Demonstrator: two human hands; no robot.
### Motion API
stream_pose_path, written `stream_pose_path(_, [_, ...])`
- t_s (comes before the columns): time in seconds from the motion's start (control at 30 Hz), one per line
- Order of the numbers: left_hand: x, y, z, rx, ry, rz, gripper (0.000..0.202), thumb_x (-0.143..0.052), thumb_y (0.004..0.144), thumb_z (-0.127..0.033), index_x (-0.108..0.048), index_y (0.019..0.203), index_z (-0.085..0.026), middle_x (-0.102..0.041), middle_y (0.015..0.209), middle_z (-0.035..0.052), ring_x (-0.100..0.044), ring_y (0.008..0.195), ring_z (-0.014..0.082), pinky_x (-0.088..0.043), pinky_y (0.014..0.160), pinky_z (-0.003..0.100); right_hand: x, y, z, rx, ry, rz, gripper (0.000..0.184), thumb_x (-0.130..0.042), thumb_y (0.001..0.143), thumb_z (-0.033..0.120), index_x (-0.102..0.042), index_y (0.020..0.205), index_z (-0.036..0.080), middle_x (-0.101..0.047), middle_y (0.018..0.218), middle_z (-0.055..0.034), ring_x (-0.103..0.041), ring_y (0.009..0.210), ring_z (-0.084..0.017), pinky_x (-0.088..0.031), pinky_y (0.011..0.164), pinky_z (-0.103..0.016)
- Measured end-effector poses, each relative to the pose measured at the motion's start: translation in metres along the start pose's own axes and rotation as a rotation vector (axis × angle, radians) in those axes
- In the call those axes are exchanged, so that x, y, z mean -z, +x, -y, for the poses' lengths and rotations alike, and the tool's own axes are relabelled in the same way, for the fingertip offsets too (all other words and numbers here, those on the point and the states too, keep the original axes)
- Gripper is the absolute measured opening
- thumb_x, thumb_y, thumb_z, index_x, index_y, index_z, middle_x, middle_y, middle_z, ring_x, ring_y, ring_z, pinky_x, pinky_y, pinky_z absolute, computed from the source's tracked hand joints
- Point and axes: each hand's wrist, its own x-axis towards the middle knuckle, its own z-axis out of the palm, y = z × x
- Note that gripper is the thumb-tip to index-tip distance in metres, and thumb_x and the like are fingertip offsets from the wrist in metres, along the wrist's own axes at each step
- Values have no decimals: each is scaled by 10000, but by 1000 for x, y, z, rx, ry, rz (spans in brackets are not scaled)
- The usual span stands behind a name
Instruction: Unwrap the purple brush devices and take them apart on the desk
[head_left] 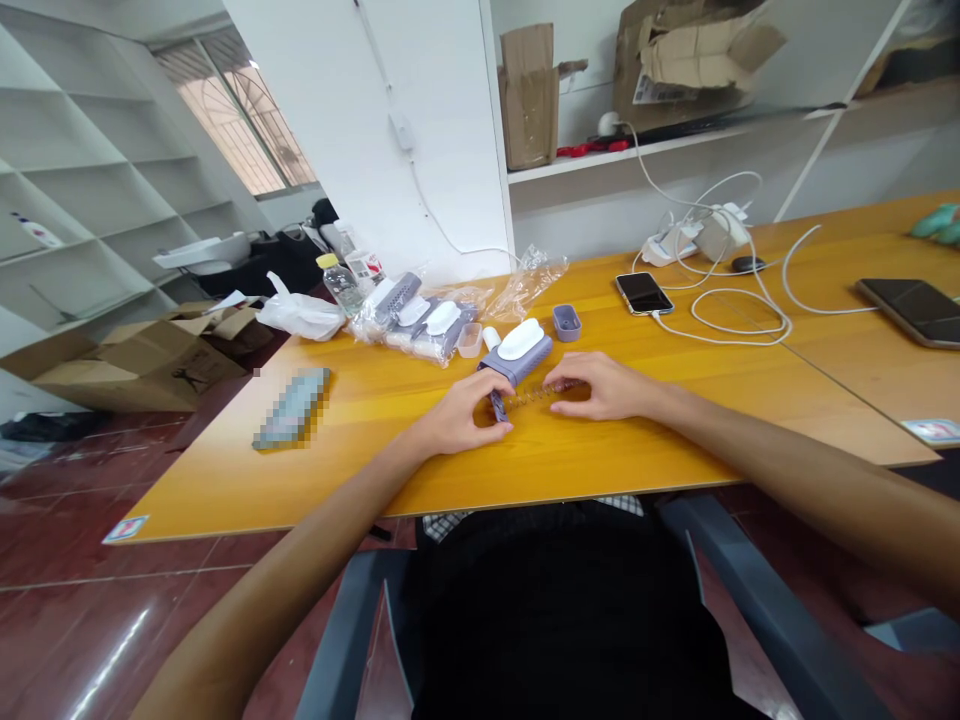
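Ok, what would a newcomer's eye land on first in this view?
Probably the left hand gripping a small purple piece over the table, with a thin coil spring between it and the right hand. Just beyond the left hand lies a purple case topped by a white oval. Farther right, a phone lies beside a looped white cable.

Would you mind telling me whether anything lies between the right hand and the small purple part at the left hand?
Yes: a thin coil spring spans the gap between the right hand and the small purple part at the left hand; nothing else visible intervenes.
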Motion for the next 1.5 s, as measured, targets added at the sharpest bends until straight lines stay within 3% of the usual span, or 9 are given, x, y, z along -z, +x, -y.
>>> stream_pose_path(0.17, [1,0,-3,3,42,27,318,-690,940,-293,-611,1236,-211,-691,1246,119,-684,1144,280,-558,1015,455,-2,1,0,27,22,-8,222,-688,994,378,-799,1099,217,-819,997,-85,-740,835,-224,-551,781,-338])
stream_pose_path(0.5, [2,0,-2,62,31,16,414,-669,908,-253,-593,1313,-213,-698,1259,122,-703,1140,282,-579,1018,481,12,0,-5,-28,24,-44,225,-689,982,417,-787,1008,217,-784,874,-53,-666,689,-189,-516,678,-316])
stream_pose_path(0.7, [-3,-2,-6,57,13,26,510,-739,884,-274,-570,1361,-217,-717,1250,113,-723,1133,276,-588,1024,448,1,3,11,-11,-20,79,176,-704,936,385,-757,948,217,-758,832,-29,-655,701,-191,-474,681,-312])
stream_pose_path(0.83, [-6,-2,-12,1,55,39,494,-746,902,-286,-577,1363,-224,-724,1290,113,-722,1170,283,-585,1041,447,-3,9,26,-9,-74,149,287,-644,1009,460,-771,975,206,-764,862,-47,-656,736,-197,-438,686,-311])
stream_pose_path(0.93, [-7,-2,-15,-62,65,39,474,-733,929,-288,-579,1372,-220,-731,1280,119,-721,1180,285,-584,1044,447,-2,11,30,-16,-83,165,306,-563,1070,406,-790,1010,209,-766,856,-45,-653,736,-188,-424,698,-304])
stream_pose_path(1.07, [-7,-1,-13,-40,67,46,498,-745,927,-311,-571,1387,-231,-717,1300,123,-707,1204,298,-577,1057,474,0,9,27,22,-8,178,258,-582,1063,379,-782,1007,225,-777,858,-26,-637,685,-168,-439,695,-296])
stream_pose_path(1.23, [-5,1,-9,-18,94,15,521,-771,917,-346,-571,1382,-222,-675,1363,145,-670,1269,318,-551,1094,493,-1,4,22,33,57,106,220,-618,1039,390,-768,1076,234,-790,900,-23,-651,683,-163,-481,713,-292])
stream_pose_path(1.5, [4,1,-7,96,68,28,559,-770,884,-402,-588,1377,-212,-727,1311,126,-729,1133,295,-582,998,435,2,2,15,7,-17,55,214,-625,1027,394,-765,1084,242,-790,892,-28,-664,680,-176,-487,708,-302])
